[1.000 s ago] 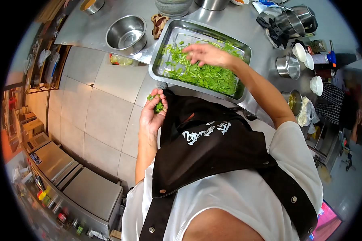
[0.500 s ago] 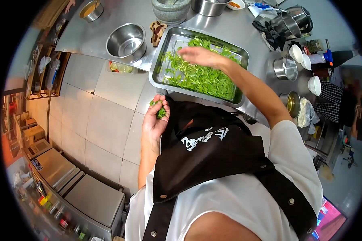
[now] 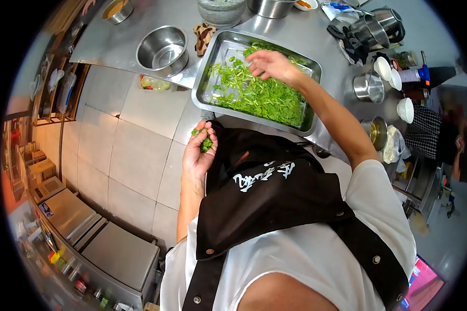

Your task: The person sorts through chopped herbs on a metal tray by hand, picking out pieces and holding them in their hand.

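Observation:
Chopped green herbs (image 3: 270, 101) lie in a rectangular metal tray (image 3: 316, 122), thickest toward its near right part. Above the herbs hovers my right hand (image 3: 271, 65), its fingers spread and nothing visible in them. My left hand (image 3: 198, 150) is curled around a small bunch of green leaves (image 3: 206, 143), below the tray's near left corner and beside the black apron (image 3: 275, 192). The tray's left end shows bare metal with a few scattered pieces.
On the steel table (image 3: 109, 46) stand an empty steel bowl (image 3: 163, 49), a patterned cloth (image 3: 204, 39), a stone mortar (image 3: 222, 11), and a pot (image 3: 272, 7). White bowls (image 3: 405, 110) and pans (image 3: 369, 87) line the right. A person's hand (image 3: 88, 6) shows top left.
My right hand has moved slightly right over the tray, after passing further left half a second ago. My left hand keeps its bunch of leaves in nearly the same place.

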